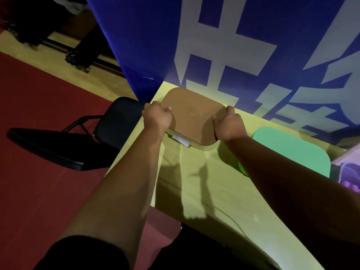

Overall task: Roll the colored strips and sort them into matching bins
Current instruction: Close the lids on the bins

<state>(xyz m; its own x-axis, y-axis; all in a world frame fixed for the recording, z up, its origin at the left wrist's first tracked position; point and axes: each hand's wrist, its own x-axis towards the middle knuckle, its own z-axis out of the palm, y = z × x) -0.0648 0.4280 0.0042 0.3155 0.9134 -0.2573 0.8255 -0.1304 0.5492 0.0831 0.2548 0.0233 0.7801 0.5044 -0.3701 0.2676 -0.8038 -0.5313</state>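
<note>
While both hands are on one bin, no rolling is under way; I judge this a set-up step, either opening or placing the bin.

Left of the left hand: black chair (78,141) on the floor, beside the surface (204,182).

Left hand (157,115): fingers curled over the left end of the brown-lidded bin (191,115), thumb on top of the lid. Firm grip.

Between the hands: the brown lid, flat and seated. A white latch (181,140) shows on the near edge, just right of the left wrist. Whether it is fastened, I cannot tell.

Right hand (228,123): curled over the right end of the same bin, matching the left.

Right of the right hand: green-lidded bin (292,151), lid on, near the brown one but apart from it. Further right, at the frame edge, a purple bin (350,174), seemingly open; contents unclear.

Coloured strips: none in view.

Next move, as I judge it: free the latch if fastened, lift the lid evenly at both ends, set it down, then find the strips.
</note>
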